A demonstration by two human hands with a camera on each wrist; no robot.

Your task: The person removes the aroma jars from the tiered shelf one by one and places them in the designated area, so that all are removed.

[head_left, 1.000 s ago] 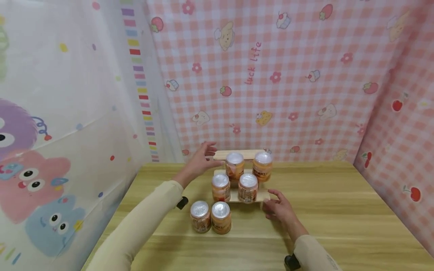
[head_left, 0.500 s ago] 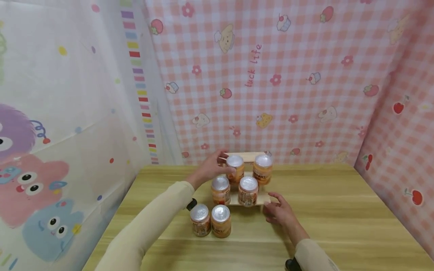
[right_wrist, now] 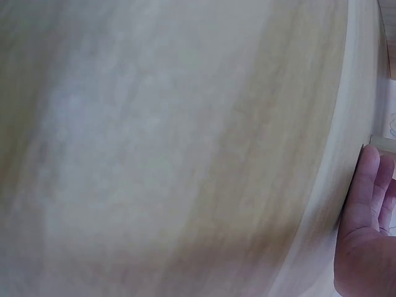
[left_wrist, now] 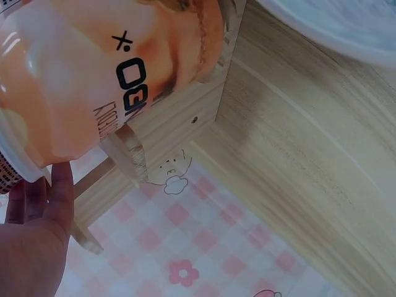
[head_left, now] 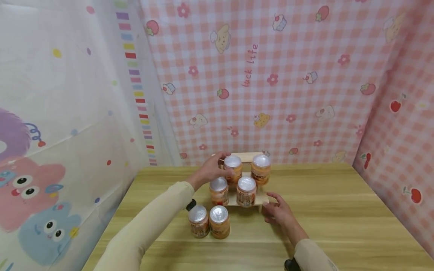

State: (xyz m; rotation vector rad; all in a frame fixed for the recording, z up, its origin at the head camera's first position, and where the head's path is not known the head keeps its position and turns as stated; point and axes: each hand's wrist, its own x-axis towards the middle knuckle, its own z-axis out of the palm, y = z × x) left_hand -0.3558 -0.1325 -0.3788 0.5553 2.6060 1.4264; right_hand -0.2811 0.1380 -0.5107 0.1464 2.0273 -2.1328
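Observation:
My left hand [head_left: 213, 168] grips an orange-labelled can [head_left: 236, 176] with a silver lid, at the left of the upper step of a small wooden rack [head_left: 260, 199]. Its thumb crosses the front of that can, and in the left wrist view the fingers [left_wrist: 59, 198] lie at the lid end. A similar can [head_left: 260, 174] stands to the right on the same level. Two more cans, a left one [head_left: 219, 194] and a right one [head_left: 246, 194], occupy the lower step. At the rack's front right corner, my right hand [head_left: 280, 213] holds the edge between thumb and finger.
Two cans, a left one [head_left: 199, 225] and a right one [head_left: 219, 226], stand side by side on the wooden table [head_left: 322, 226] in front of the rack. A pink checked cloth [head_left: 298, 101] hangs close behind the rack. White patterned sheeting [head_left: 84, 131] borders the left side.
My left hand has moved right from beside the rack and closed round the upper left can. The right hand has stayed at the rack's corner.

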